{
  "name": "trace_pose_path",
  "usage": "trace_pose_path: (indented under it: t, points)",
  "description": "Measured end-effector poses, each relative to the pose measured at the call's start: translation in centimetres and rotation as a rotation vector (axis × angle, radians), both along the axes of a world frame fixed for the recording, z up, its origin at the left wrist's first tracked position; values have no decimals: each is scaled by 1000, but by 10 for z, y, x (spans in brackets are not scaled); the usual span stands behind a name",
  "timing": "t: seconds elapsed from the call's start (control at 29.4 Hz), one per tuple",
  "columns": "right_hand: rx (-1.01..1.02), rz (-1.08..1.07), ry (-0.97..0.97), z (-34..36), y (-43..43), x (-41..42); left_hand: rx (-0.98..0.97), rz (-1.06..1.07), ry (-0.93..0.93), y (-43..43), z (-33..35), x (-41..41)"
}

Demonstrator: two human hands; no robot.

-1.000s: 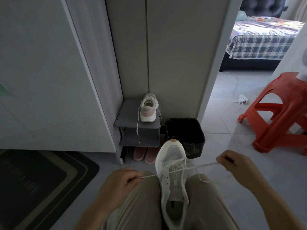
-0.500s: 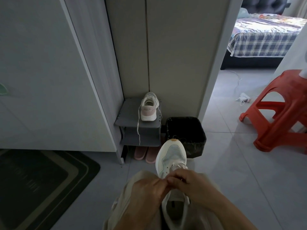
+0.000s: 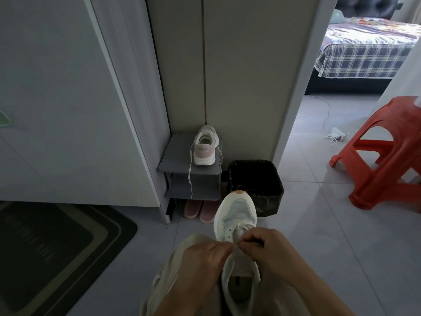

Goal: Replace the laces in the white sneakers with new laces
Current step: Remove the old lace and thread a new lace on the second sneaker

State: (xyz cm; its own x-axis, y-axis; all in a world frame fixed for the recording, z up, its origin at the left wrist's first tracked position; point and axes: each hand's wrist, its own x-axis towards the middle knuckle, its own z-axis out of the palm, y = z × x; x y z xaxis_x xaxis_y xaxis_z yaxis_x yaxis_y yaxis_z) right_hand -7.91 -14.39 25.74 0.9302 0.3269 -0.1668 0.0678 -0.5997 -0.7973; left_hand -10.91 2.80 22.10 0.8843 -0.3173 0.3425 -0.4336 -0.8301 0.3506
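Head view: white sneaker point(image 3: 235, 215) sits toe-forward between the person's knees, on beige trousers point(image 3: 182, 277), heel opening toward the camera. Left hand point(image 3: 200, 258) and right hand point(image 3: 266, 247) are together over the eyelet area, fingertips almost touching, fingers curled; each looks pinched on the lace point(image 3: 245, 227), and only a short bit of it shows above the knuckles. Exactly which eyelet, cannot tell. Second sneaker point(image 3: 205, 147), white with a pink heel, stands on top of the grey shoe rack point(image 3: 175, 153), heel toward the camera, with a loose lace end point(image 3: 190, 179) hanging off the rack's front edge. Pink slippers point(image 3: 198, 209) are on the floor under the rack. Black bin point(image 3: 257, 179) is just right of the rack, behind the held sneaker's toe. Red stool point(image 3: 382, 156) far right, dark mat point(image 3: 57, 247) at left, plaid bed point(image 3: 364, 51) through the doorway, white power strip point(image 3: 337, 134) on the floor tiles.
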Motion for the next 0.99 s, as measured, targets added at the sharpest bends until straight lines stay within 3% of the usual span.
trace_pose_path:
  t: [0.1, 0.2, 0.31, 0.48, 0.68, 0.85, 0.99]
  points:
    - [3, -10, -25, -2, 4, 1, -39, -14, 36, -5, 7, 3]
    - [-36, -149, -132, -6, 7, 6, -224, 177, 188, -12, 12, 11]
    - [-178, -184, -186, -14, 13, 10, -264, 271, 265, -26, -1, 17]
    - [-352, -153, -431, -18, 25, 5, -508, 355, 322, -30, -4, 17]
    - [-233, -253, -609, -34, 37, -1, -727, 415, 401, -18, -7, 14]
    - [-212, -191, -582, -36, 36, -4, -777, 433, 401, -15, -11, 13]
    - [-249, -287, -610, -31, 42, -5, -807, 442, 384, -18, -11, 9]
